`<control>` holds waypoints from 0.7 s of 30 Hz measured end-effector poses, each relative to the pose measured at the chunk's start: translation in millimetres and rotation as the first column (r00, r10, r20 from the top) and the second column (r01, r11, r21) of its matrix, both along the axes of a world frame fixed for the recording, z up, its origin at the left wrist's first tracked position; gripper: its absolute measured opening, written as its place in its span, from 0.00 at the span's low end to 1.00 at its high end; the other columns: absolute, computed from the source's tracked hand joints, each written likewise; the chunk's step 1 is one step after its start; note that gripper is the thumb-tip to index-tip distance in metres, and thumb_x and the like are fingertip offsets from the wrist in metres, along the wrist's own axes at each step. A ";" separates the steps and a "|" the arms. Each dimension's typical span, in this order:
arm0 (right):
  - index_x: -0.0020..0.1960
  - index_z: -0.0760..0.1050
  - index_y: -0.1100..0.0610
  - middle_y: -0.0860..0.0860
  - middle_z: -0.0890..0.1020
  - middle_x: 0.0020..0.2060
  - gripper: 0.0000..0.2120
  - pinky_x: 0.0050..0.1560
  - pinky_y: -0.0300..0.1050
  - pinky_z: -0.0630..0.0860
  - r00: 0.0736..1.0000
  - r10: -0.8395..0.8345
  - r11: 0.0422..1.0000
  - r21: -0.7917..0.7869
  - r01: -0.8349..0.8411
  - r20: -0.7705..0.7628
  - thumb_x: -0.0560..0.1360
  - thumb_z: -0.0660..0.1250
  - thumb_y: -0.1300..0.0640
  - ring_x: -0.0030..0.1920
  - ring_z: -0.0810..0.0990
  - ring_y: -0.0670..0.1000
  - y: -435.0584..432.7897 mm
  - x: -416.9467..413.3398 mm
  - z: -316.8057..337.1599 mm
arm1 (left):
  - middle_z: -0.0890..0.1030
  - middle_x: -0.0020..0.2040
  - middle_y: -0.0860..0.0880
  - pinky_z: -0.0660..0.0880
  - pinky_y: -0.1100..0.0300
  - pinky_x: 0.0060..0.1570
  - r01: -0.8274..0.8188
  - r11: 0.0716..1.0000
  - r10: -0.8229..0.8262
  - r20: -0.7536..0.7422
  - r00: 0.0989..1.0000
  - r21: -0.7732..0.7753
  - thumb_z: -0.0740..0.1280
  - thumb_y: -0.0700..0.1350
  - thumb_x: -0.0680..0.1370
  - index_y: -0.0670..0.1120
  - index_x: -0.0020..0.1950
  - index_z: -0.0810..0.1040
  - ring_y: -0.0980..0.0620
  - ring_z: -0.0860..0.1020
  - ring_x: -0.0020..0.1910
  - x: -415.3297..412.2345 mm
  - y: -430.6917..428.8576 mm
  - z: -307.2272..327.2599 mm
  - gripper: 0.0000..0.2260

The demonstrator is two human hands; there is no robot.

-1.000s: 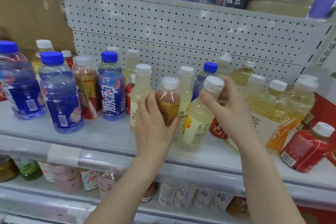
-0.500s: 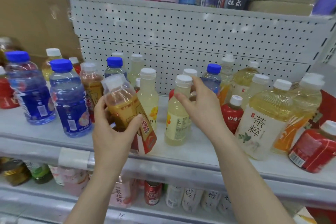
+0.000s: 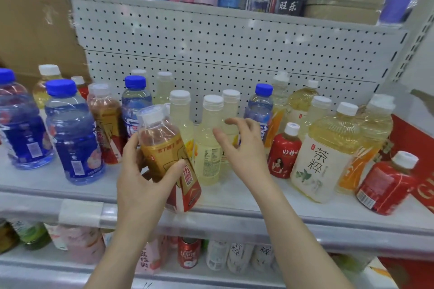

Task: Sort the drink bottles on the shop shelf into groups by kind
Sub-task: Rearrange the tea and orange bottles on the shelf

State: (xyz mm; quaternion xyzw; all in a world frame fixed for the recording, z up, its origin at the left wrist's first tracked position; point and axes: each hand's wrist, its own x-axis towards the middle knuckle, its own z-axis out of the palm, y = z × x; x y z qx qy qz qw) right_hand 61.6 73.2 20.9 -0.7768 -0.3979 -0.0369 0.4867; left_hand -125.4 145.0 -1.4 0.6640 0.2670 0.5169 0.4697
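茶粹 on pale tea bottle label; 旺乐 on black box, upper shelf; red bottle script possibly 山楂树.

Gold, red and blue
The amber bottle I held wore a gold-and-red label; blue bottles stood at nine o'clock.
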 end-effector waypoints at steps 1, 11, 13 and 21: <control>0.63 0.75 0.44 0.45 0.66 0.64 0.19 0.63 0.52 0.75 1.000 0.011 1.000 0.000 -0.011 0.002 0.76 0.66 0.36 0.60 0.77 0.53 1.1 -1.0 -0.8 | 0.79 0.58 0.61 0.73 0.62 0.55 0.002 1.000 -0.002 -0.004 1.000 0.005 0.78 0.46 0.68 0.60 0.70 0.67 0.68 0.76 0.56 1.4 -0.4 0.3 0.34; 0.72 0.65 0.65 0.66 0.70 0.69 0.21 0.70 0.56 0.67 0.773 -0.359 0.687 -0.412 0.599 0.524 0.80 0.61 0.62 0.69 0.68 0.65 -29.6 58.4 27.7 | 0.77 0.58 0.62 0.74 0.58 0.56 0.036 0.999 -0.035 -0.037 0.999 0.016 0.78 0.45 0.68 0.63 0.69 0.66 0.64 0.76 0.57 8.4 3.8 -1.5 0.34; 0.71 0.66 0.64 0.65 0.72 0.67 0.20 0.65 0.54 0.71 0.772 -0.328 0.577 -0.532 0.620 0.544 0.80 0.61 0.63 0.66 0.69 0.65 -24.7 58.8 30.4 | 0.77 0.59 0.61 0.73 0.60 0.54 0.048 0.999 -0.047 -0.037 0.998 0.026 0.78 0.45 0.69 0.64 0.69 0.65 0.64 0.75 0.58 9.8 3.6 -2.1 0.35; 0.63 0.75 0.52 0.53 0.81 0.55 0.10 0.53 0.56 0.80 0.950 -0.222 0.947 -0.183 0.264 0.220 0.82 0.64 0.56 0.54 0.80 0.55 -33.5 37.0 33.0 | 0.75 0.61 0.66 0.74 0.73 0.49 0.124 0.992 -0.122 -0.049 0.991 0.033 0.75 0.44 0.71 0.65 0.73 0.63 0.72 0.75 0.55 11.8 6.9 -2.9 0.36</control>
